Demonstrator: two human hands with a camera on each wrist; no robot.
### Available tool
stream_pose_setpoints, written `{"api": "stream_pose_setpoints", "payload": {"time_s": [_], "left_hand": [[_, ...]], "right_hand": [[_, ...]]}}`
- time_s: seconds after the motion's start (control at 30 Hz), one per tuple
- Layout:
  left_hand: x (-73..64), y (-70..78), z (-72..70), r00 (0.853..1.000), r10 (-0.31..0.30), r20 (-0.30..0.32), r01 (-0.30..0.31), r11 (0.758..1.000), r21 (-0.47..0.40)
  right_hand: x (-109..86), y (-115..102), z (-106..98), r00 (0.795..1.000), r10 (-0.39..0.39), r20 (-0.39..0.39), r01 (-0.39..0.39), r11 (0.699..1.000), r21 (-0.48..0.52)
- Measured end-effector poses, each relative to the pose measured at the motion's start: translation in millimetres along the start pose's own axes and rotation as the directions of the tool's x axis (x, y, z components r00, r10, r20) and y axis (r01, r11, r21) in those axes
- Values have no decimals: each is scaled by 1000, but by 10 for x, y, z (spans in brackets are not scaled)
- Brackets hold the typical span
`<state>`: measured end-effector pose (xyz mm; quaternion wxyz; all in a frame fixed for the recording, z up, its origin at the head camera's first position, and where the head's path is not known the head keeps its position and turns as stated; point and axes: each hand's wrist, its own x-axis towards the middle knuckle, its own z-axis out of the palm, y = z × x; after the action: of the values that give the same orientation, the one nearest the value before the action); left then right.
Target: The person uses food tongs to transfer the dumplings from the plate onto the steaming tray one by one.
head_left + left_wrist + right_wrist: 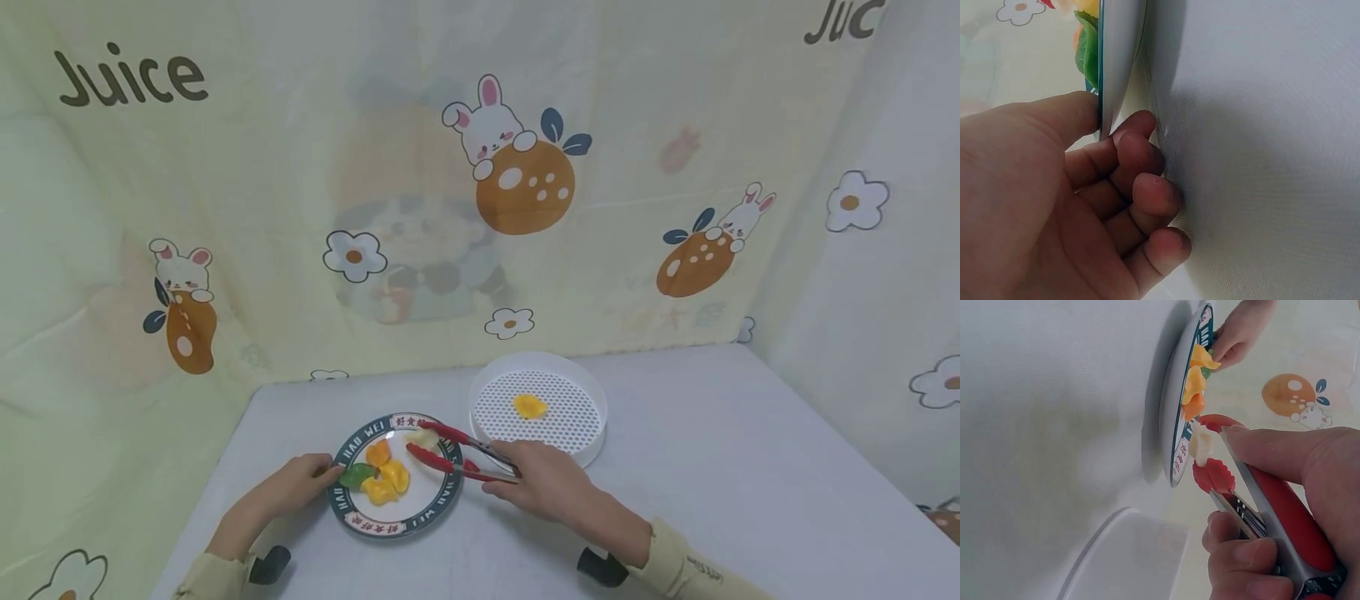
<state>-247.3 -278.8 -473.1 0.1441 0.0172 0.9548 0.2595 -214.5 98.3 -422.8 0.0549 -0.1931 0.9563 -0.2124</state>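
My right hand (551,483) grips metal tongs (1272,512) with red tips. The tips stand apart on either side of a cream-white dumpling (1200,445) at the plate's right side. With the thumb over the rim and curled fingers beneath it, my left hand (296,483) holds the left edge of the round plate (356,522), white with a dark green lettered border. On the plate lie yellow dumplings (381,492), an orange one (378,452) and a green one (358,476) close by the left thumb.
Behind and right of the plate stands a round white steamer basket (600,417) with a perforated base. One yellow dumpling (530,407) lies inside it. The pale table (712,475) reaches back to a printed curtain (637,108) with rabbits and flowers.
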Motion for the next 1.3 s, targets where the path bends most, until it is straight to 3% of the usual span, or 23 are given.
{"api": "stream_pose_setpoints", "payload": {"time_s": [0.87,1.3], "left_hand": [[-42,42,0,1000,2,-9,-2,1000,5],[-38,38,-2,1000,-2,-9,2,1000,9]], "right_hand": [[-165,283,-204,984,143,-106,-145,989,-10],[-230,566,-398,972,200,-125,-201,980,0]]}}
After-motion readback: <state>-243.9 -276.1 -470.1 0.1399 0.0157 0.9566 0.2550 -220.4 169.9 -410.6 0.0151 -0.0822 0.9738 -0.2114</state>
